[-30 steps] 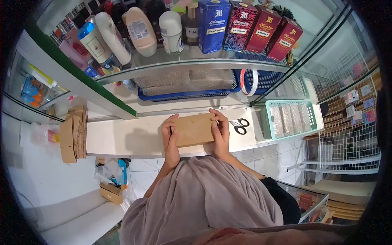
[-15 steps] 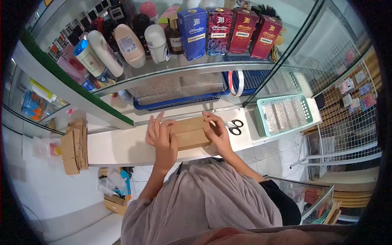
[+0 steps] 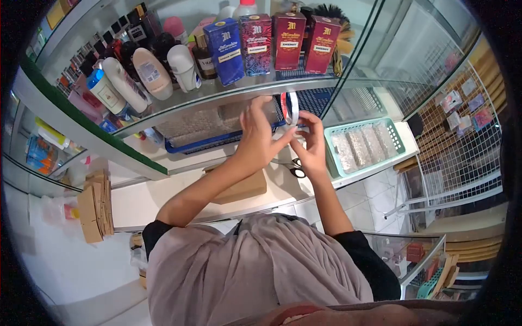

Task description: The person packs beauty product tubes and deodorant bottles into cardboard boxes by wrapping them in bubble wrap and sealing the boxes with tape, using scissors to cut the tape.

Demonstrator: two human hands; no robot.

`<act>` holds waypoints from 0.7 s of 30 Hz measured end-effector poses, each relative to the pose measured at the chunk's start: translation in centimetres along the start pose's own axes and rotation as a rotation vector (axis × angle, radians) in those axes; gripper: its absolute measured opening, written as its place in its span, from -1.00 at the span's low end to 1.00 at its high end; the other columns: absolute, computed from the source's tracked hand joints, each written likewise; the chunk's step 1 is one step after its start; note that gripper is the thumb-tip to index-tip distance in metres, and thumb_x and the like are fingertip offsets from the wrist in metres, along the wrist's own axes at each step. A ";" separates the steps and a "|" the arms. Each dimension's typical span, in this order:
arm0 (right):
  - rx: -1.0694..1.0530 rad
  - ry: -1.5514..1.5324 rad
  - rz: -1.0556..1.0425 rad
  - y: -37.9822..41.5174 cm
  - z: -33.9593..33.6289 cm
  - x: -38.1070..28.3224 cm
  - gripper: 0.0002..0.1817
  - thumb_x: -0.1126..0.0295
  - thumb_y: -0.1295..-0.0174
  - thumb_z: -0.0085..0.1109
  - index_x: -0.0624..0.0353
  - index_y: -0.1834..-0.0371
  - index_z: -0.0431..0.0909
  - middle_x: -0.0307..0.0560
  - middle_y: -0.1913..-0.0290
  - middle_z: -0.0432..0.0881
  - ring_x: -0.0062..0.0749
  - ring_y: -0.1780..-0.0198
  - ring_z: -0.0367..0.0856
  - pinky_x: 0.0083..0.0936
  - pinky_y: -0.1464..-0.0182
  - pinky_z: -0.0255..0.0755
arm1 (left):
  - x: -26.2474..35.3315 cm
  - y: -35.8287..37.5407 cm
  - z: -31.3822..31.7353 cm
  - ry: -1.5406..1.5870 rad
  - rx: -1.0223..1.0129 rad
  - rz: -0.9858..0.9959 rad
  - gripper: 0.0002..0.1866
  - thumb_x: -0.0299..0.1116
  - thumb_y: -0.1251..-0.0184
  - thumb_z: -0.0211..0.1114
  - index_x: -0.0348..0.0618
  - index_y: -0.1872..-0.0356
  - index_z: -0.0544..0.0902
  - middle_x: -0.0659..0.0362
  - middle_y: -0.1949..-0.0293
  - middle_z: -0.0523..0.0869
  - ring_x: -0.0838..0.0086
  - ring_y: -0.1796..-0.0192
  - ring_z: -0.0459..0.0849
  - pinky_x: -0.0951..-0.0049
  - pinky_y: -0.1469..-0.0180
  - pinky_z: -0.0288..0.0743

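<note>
A white and red roll of tape (image 3: 293, 107) stands on edge under the glass shelf. My right hand (image 3: 312, 146) has its thumb and fingers closed on the roll's lower right edge. To the left, my left hand (image 3: 256, 130) is raised with its fingers apart, its thumb reaching to the bottom of the roll close to the right fingertips. A closed brown cardboard box (image 3: 242, 189) lies on the white counter, partly hidden beneath my left forearm. Black-handled scissors (image 3: 297, 169) lie beside it, below my right hand.
Behind the hands sits a blue basket (image 3: 204, 143) with bubble wrap. A mint-green basket (image 3: 330, 146) of wrapped packs is on the right. Perfume boxes (image 3: 255, 46) and bottles line the glass shelf (image 3: 217, 96) above. Folded cardboard (image 3: 93, 209) stands at the left.
Both hands have left the cardboard box and moved up to the roll of tape, where my right fingers now grip its edge. The box stays on the counter. The view has shifted slightly.
</note>
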State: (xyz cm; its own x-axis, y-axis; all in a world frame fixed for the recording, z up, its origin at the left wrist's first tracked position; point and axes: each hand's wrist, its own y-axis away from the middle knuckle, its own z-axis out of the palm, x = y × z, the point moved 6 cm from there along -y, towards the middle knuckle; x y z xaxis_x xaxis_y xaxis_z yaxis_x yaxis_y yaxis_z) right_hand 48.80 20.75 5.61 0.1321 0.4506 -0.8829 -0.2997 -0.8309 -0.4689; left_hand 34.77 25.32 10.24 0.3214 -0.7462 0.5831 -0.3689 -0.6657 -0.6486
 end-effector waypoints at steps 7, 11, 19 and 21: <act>-0.104 0.091 0.037 0.0 0.2 2.6 -0.62 0.45 -0.32 0.16 0.13 -0.20 0.45 -0.11 -0.23 0.47 -0.36 -0.23 0.44 -0.45 -0.18 0.33 | -2.9 -0.2 2.5 0.242 -0.121 -0.052 -0.11 -0.33 -0.18 0.49 -0.31 -0.37 0.05 -0.13 -0.26 0.28 0.13 -0.35 0.28 0.19 -0.40 0.10; -0.071 0.043 0.073 -0.3 0.0 2.3 -0.76 0.38 -0.37 0.15 0.14 -0.06 0.57 -0.16 -0.11 0.57 -0.40 -0.15 0.51 -0.50 -0.09 0.34 | -3.7 -1.6 2.9 0.311 -0.150 0.076 -0.03 -0.32 -0.11 0.54 -0.35 -0.41 0.04 -0.15 -0.31 0.31 0.13 -0.39 0.30 0.19 -0.44 0.08; -0.023 -0.012 0.021 0.4 -0.4 3.1 -0.81 0.37 -0.38 0.15 0.21 0.06 0.61 -0.19 0.05 0.61 -0.51 0.07 0.53 -0.56 0.09 0.34 | -2.6 -1.4 1.7 0.044 -0.178 -0.018 -0.07 -0.05 -0.04 0.56 -0.29 -0.33 0.25 -0.07 -0.23 0.47 0.14 -0.36 0.37 0.19 -0.38 0.12; -0.016 -0.025 0.014 0.6 -0.4 3.3 -0.81 0.37 -0.38 0.16 0.23 0.06 0.61 -0.21 0.09 0.62 -0.56 0.12 0.52 -0.59 0.12 0.35 | -2.6 -1.3 1.7 0.030 -0.201 -0.051 -0.10 -0.01 -0.05 0.54 -0.24 -0.32 0.27 -0.01 -0.23 0.48 0.18 -0.34 0.39 0.13 -0.37 0.08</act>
State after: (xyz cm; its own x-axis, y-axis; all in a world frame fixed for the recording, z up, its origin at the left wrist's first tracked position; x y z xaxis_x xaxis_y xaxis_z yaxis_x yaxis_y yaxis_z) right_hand 49.42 21.59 2.40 0.1046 0.4463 -0.8887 -0.2858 -0.8424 -0.4567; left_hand 35.92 28.15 8.71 0.3190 -0.7093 0.6287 -0.5207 -0.6854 -0.5090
